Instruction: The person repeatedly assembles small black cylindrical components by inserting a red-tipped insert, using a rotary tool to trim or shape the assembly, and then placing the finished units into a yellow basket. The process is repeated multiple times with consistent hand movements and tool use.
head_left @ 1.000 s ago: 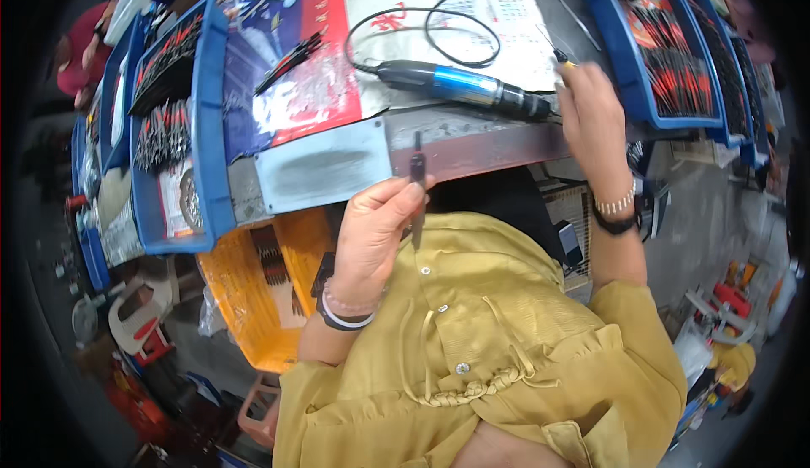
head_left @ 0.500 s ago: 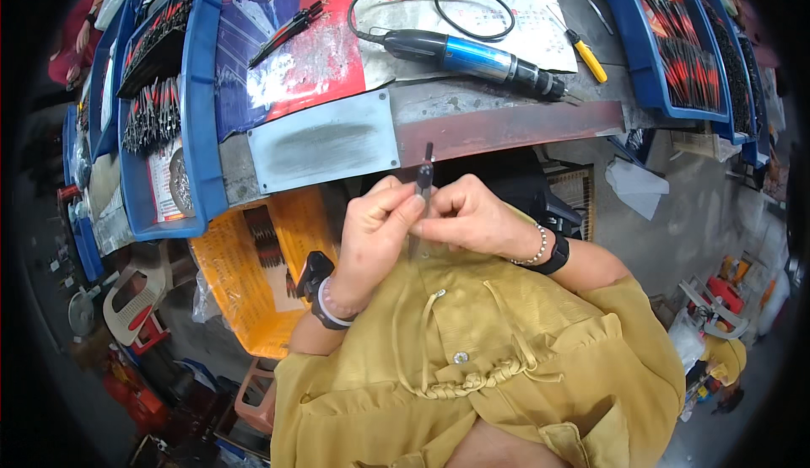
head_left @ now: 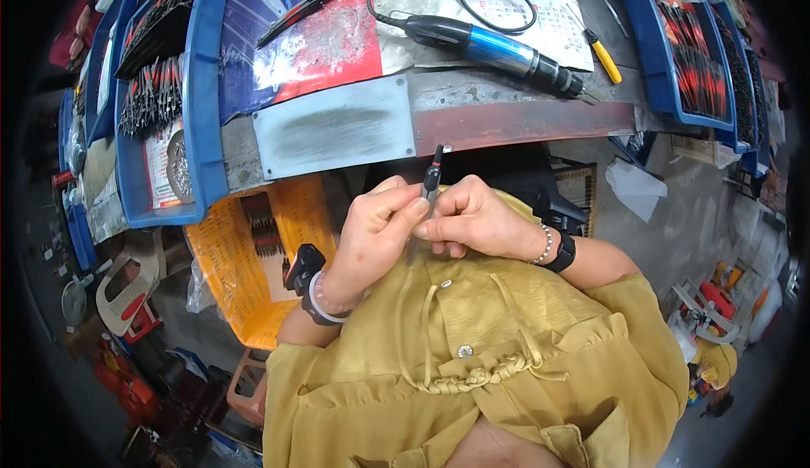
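Observation:
Both hands meet in front of my chest, just below the bench edge. My left hand [head_left: 380, 225] pinches a slim black pen-shaped piece [head_left: 433, 176] between thumb and fingers. The piece stands nearly upright, with a narrow tip and a thin red ring near the top. Its lower end is partly hidden and blurred behind my fingers. My right hand [head_left: 467, 217] is closed beside it, with thumb and forefinger pressed together against the lower part of the piece.
On the bench lie a blue-and-black electric screwdriver [head_left: 498, 51] with a looped cord, a yellow-handled screwdriver [head_left: 604, 59] and several black-red pieces [head_left: 299, 14]. Blue bins [head_left: 205, 114] of similar pieces flank it. A light-blue plate [head_left: 333, 128] covers the front edge. An orange-lined container [head_left: 224, 253] stands below left.
The view has shifted a little, so the bench things appear slightly up and to the right. The pen-shaped piece now tilts a little rightward at its top. Both hands keep their hold.

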The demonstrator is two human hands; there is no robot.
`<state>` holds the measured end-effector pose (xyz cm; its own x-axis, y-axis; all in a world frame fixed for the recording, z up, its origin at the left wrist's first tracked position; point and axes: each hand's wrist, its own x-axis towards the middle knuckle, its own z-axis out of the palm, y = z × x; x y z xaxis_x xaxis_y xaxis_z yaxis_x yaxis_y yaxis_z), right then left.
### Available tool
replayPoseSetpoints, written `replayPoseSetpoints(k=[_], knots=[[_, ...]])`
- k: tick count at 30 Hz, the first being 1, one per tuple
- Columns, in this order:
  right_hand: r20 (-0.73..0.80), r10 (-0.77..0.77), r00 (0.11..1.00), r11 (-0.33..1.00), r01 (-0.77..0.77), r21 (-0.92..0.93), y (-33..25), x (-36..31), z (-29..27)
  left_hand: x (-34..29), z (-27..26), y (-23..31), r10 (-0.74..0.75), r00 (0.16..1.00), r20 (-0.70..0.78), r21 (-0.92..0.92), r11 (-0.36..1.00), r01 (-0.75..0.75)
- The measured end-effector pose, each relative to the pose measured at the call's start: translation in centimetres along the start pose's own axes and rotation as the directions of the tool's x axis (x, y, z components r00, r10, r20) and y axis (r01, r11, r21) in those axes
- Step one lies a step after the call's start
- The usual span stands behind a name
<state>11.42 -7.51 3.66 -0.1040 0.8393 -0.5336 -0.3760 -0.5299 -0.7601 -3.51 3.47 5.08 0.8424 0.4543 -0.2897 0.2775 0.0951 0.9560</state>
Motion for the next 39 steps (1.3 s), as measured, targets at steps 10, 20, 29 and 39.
replayPoseSetpoints(k=[10, 20, 29, 39], knots=[[-0.007, -0.053, 0.999, 0.998, 0.053, 0.017, -0.5, 0.3, 0.1, 0.5, -0.8, 0.5, 0.059, 0.998, 0.038, 0.061, 0.996, -0.061], [0.0, -0.011, 1.0, 1.0, 0.011, 0.028, -0.4, 0.2, 0.1, 0.4, -1.2, 0.3, 0.031, 0.996, 0.085, 0.077, 0.996, -0.038], [0.02, 0.017, 1.0, 1.0, -0.017, -0.017, -0.4, 0.0, 0.0, 0.4, -1.5, 0.1, 0.008, 0.991, 0.136, 0.104, 0.994, -0.023], [0.021, 0.038, 0.999, 0.988, -0.04, 0.152, -0.2, 1.5, -0.9, 0.9, -0.7, -0.2, -0.182, 0.983, -0.026, -0.11, 0.978, 0.178]])
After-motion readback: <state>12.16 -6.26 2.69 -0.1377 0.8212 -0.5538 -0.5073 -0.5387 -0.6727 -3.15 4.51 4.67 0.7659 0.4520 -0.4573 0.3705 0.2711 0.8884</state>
